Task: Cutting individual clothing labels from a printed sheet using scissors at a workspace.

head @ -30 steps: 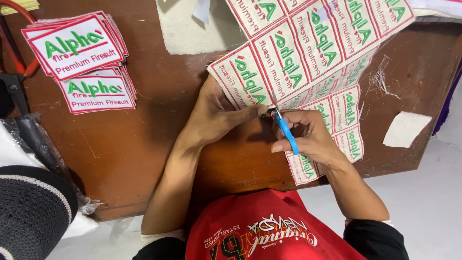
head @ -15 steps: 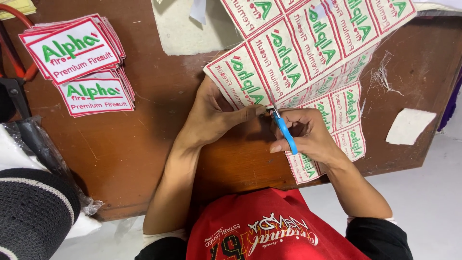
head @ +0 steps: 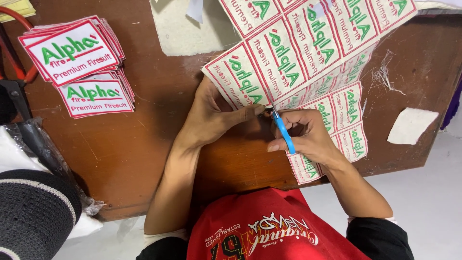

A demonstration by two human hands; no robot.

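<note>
The left hand [head: 211, 118] pinches the near corner of a big sheet of cloth patches [head: 308, 53], white with red edges and green letters. Its thumb and fingers are pressed together on the cloth. The right hand [head: 308, 137] is closed around small scissors with a blue handle [head: 284, 135]. The sheet lies on the brown counter [head: 144, 144] and spreads away from the hands, up and to the right. The scissors point up and a little left, toward the edge the left hand holds. The two hands are just beside each other, and the blades meet the cloth between them. The left hand is nearer to the corner of the sheet.

The blades are very small and partly hidden by the fingers, so it is hard to tell if they are open or shut. More patches hang under the right hand and are partly covered. A stack of cut patches [head: 79, 62] sits well apart on the left. A loose white scrap [head: 411, 126] lies to the right.
</note>
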